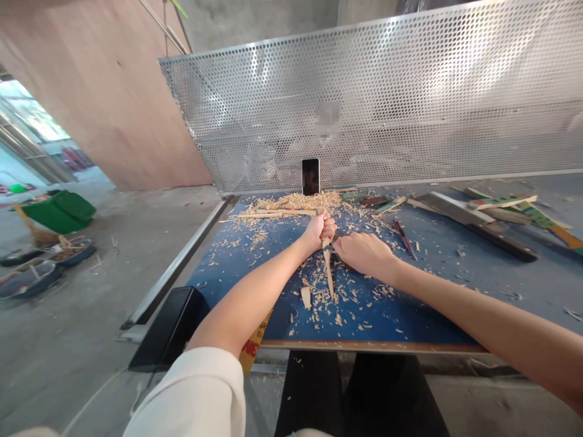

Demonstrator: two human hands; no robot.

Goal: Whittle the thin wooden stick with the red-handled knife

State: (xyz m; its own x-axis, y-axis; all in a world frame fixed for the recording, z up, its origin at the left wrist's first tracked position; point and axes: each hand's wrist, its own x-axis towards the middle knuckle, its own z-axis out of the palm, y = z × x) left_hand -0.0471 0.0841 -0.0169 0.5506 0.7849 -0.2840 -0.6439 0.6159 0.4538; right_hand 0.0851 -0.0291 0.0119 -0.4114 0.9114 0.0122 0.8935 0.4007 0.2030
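Observation:
My left hand (322, 230) is closed around the upper part of a narrow wooden stick (328, 276). The stick tapers to a point that is directed toward me, low over the blue tabletop. Right beside it, my right hand (367, 254) is wrapped around a knife (331, 249); only a short dark piece of its blade shows, against the stick, and the handle is hidden in my fist. A small flat wood piece (305, 297) lies left of the stick's tip, among scattered pale shavings (339, 318).
A phone (311, 176) stands against the perforated metal panel (387, 109), behind heaped shavings (282, 201). To the right lie a dark red pencil (405, 240), a wide metal blade with a dark handle (478, 226) and wood strips (505, 203). A black box (169, 328) sits at the table's left edge.

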